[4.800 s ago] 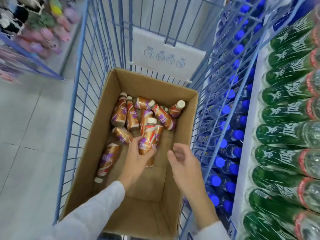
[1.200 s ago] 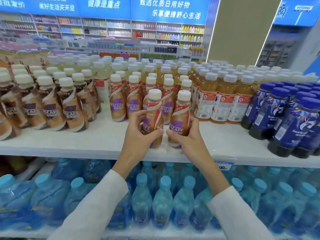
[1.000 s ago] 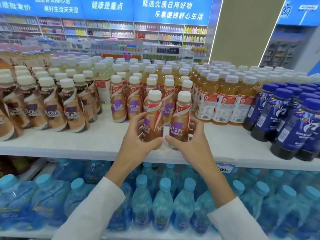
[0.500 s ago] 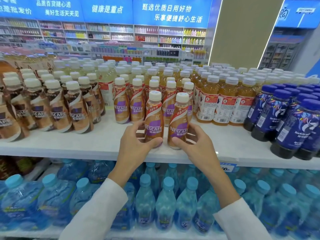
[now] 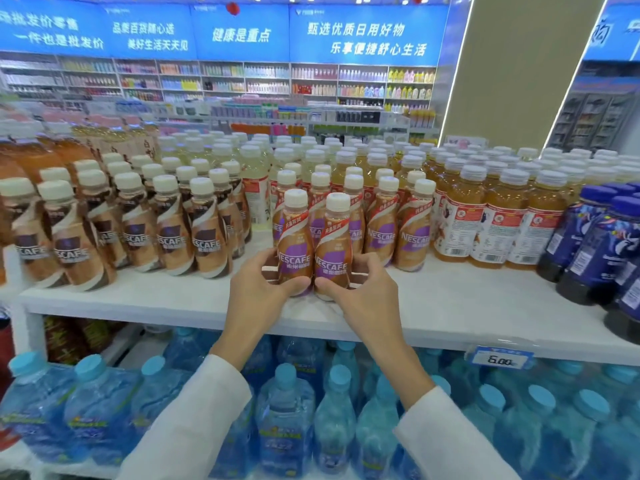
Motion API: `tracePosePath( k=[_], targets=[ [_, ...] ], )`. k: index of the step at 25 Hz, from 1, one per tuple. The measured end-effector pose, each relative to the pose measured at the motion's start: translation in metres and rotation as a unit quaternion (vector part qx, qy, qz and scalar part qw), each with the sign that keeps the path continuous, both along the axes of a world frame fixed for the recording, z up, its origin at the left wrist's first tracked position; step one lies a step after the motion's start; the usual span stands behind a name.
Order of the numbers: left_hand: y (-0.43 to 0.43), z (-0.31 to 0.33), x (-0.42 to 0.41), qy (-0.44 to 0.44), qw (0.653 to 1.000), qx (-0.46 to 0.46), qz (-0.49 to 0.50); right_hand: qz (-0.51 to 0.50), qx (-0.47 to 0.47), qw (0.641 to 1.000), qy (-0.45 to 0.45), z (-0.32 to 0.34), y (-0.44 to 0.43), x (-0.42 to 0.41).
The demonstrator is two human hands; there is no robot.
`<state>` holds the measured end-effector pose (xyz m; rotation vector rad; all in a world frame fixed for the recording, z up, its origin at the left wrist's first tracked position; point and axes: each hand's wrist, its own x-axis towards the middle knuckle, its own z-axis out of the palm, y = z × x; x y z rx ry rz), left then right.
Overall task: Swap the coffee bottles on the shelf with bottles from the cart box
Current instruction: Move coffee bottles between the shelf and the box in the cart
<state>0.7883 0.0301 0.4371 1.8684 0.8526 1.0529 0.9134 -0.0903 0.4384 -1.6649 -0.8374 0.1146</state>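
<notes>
Change since 4.8 s ago: both hands have left the cart box and are now at the shelf (image 5: 450, 306), each with one coffee bottle.
Change since 1.0 s ago: the label of the left bottle (image 5: 294, 244) was turned partly aside and now faces front.
Right bottle (image 5: 334, 247): matches the left one, with a cream cap, a red-and-white band, a copper body and a purple NESCAFE label facing front.
Position: the two bottles are upright and touching side by side on the white shelf, just in front of the purple-label row (image 5: 381, 230).
Base contact: the bases appear level with the shelf board; the thumbs partly hide them.
Left hand (image 5: 258, 292): the fingers curl round the lower left side of the left bottle and the thumb lies across its front.
Right hand (image 5: 367, 296): mirrors the left hand, with fingers wrapped round the lower right side of the right bottle and the thumb in front.
Neighbours left: brown-label bottles (image 5: 173, 233), of the same brand.
Neighbours right: amber drink bottles (image 5: 491, 220), then dark blue bottles (image 5: 588, 244).
Below: water bottles (image 5: 287, 410) with blue caps; a price tag (image 5: 498, 358) on the shelf edge.
</notes>
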Motion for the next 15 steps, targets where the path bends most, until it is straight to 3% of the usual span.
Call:
tracePosePath(
  k=[15],
  targets=[
    [0.049,0.000,0.002,0.000,1.000,0.022,-0.011,0.006,0.003,1.000,-0.016,-0.004,0.060,0.001]
  ],
)
